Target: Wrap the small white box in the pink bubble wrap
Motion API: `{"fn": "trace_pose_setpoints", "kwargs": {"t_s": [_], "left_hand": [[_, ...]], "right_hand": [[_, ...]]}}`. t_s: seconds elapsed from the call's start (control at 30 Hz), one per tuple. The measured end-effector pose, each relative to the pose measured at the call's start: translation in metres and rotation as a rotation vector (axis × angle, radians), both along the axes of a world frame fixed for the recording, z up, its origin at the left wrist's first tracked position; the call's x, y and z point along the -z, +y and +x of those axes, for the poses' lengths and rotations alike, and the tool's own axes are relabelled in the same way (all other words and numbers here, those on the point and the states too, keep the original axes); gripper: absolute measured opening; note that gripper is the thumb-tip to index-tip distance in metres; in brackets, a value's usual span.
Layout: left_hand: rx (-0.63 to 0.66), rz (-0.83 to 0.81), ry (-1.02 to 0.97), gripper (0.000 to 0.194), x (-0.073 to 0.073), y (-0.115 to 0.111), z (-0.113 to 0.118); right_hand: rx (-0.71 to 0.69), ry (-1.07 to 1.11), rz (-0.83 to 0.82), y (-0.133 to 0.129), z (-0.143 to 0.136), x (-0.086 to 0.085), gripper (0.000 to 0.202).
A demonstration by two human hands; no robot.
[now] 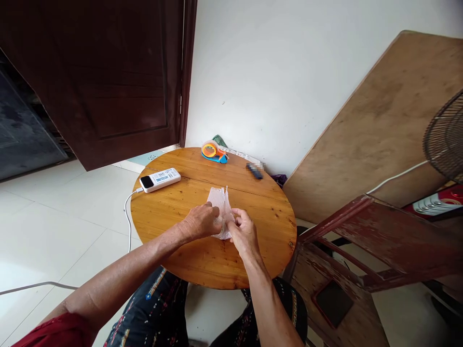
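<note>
Bent over a round wooden surface [267,207], a seated person works a crinkled, translucent pouch [217,196] near its middle with both bare hands. The left arm, in a red sleeve [61,332], slants in from the lower left, and the left hand [203,221] lies back upward, its fingers curled against the pouch's near side; whether they grip it cannot be told. The right forearm rises steeply from below, and the right hand [245,232] pinches the pouch's right edge, thumb and fingers nearly together on the film. The pouch stands partly upright, its contents impossible to make out. Toward the far edge, a blue tape dispenser [221,157] carries a roll with an orange core [205,150]. At left lies a white device [166,178], a cable [127,205] plugged into its end.
</note>
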State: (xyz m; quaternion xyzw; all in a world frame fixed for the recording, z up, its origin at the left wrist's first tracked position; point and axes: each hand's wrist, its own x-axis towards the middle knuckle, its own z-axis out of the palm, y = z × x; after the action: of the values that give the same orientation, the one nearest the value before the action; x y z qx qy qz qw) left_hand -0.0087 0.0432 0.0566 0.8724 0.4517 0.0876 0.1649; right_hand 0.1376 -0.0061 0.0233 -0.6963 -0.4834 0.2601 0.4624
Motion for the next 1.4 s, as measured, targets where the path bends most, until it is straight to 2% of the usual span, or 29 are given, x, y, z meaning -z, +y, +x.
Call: {"fn": "trace_pose_setpoints", "kwargs": {"t_s": [0.17,0.4,0.5,0.63,0.77,0.9,0.97,1.07,1.13,1.27,1.33,1.4], "left_hand": [[-0.037,-0.016,0.015,0.031,-0.003,-0.002,0.004],[-0.031,-0.033,-0.016,0.03,0.0,-0.002,0.004],[-0.037,-0.064,-0.103,0.037,0.002,-0.002,0.002],[-0.035,-0.145,-0.243,0.059,0.007,0.0,-0.005],[0.003,-0.272,-0.424,0.068,0.015,0.002,-0.014],[-0.104,-0.267,-0.488,0.067,0.026,-0.001,-0.011],[-0.146,-0.235,-0.472,0.063,0.029,-0.003,-0.007],[-0.144,-0.195,-0.44,0.061,0.029,-0.006,-0.004],[-0.126,-0.174,-0.394,0.063,0.026,-0.007,-0.005],[-0.11,-0.123,-0.255,0.056,0.014,-0.004,-0.009],[-0.081,-0.138,-0.179,0.047,0.007,0.001,-0.01],[-0.027,-0.182,-0.112,0.033,0.0,0.008,-0.011]], "right_hand": [[-0.037,0.119,0.056,0.003,-0.01,0.003,0.052],[-0.083,0.017,0.049,0.0,-0.01,-0.002,0.051],[-0.163,0.04,0.004,-0.008,-0.007,-0.009,0.055],[-0.339,0.118,-0.023,-0.015,-0.002,-0.016,0.054],[-0.447,-0.052,-0.037,-0.014,-0.002,-0.019,0.058],[-0.467,-0.333,0.032,-0.012,-0.005,-0.022,0.071],[-0.502,-0.3,-0.001,-0.013,-0.004,-0.026,0.077],[-0.595,-0.085,-0.095,-0.013,0.003,-0.031,0.078],[-0.554,0.028,-0.052,-0.011,0.01,-0.033,0.069],[-0.236,0.072,0.119,-0.001,0.028,-0.023,0.043],[-0.192,0.038,0.125,0.006,0.034,-0.012,0.038],[-0.22,-0.015,0.134,0.012,0.035,-0.001,0.032]]}}
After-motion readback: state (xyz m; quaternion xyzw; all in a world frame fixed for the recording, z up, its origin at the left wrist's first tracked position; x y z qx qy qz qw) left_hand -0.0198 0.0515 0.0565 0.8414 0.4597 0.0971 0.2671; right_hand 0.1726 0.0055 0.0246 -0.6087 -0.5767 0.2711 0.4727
